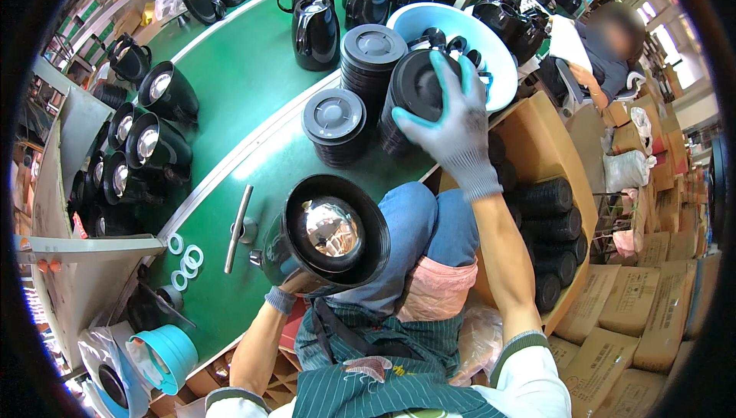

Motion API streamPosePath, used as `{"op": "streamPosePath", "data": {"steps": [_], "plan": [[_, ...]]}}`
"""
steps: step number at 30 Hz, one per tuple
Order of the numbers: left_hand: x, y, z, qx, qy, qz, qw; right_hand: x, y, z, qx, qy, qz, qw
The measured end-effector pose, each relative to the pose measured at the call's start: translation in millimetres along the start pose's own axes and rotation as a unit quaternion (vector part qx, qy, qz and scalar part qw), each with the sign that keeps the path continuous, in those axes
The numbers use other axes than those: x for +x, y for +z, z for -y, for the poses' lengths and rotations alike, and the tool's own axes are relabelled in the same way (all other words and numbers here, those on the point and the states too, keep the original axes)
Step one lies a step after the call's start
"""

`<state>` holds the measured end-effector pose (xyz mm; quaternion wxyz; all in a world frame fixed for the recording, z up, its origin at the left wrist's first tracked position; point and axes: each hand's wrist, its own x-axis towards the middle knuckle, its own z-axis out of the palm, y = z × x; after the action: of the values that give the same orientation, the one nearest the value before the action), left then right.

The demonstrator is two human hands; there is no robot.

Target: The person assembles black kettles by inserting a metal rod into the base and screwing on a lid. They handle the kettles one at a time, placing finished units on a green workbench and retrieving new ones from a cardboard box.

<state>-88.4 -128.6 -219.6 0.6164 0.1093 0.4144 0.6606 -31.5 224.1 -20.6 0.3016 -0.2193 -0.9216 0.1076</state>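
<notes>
1. Head view, right side: the right hand (pixel 452 123), in a grey glove with teal tips, was stretched forward over the green table (pixel 245 88). Its fingers (pixel 441 65) were spread and curled over the top disc of a tall stack of black lids (pixel 410 100), touching it but apparently not closed around it. That stack stood straight ahead of the palm, just in front of a pale blue basin (pixel 491 50) holding small black parts.

2. Head view, left side: the left hand (pixel 285 280) was low and close to the body, gripping the underside of a black kettle body (pixel 326 234). Its fingers were mostly hidden behind the body, so I could only say they were clamped on it from below. The kettle's long axis was tilted up toward the camera, the open mouth showing the shiny metal liner.

3. Head view, relation: the lid stack lay up and to the right of the kettle body, well apart from it, and the right hand was clearly the nearer one to it.

4. Head view, surroundings: two shorter grey-topped lid stacks (pixel 335 123) stood just left of the touched one, and white sealing rings (pixel 186 257) lay near the table edge.
</notes>
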Motion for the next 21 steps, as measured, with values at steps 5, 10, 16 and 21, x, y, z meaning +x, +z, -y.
{"op": "streamPosePath", "data": {"steps": [5,10,16,21], "plan": [[6.3,5.8,-5.9,-0.003,-0.018,0.044,0.999,-85.4,-55.1,51.6,0.458,-0.051,0.199,0.865],[-5.4,17.5,-15.5,0.007,-0.041,0.104,0.994,-146.9,-47.0,51.5,0.459,-0.108,0.135,0.871],[-14.9,34.5,-45.1,0.04,-0.086,0.166,0.982,-177.9,-78.6,47.8,0.43,-0.123,0.141,0.883],[-8.4,27.1,-46.2,0.035,-0.136,0.18,0.974,-200.0,-88.2,46.9,0.4,-0.118,0.101,0.903]]}}
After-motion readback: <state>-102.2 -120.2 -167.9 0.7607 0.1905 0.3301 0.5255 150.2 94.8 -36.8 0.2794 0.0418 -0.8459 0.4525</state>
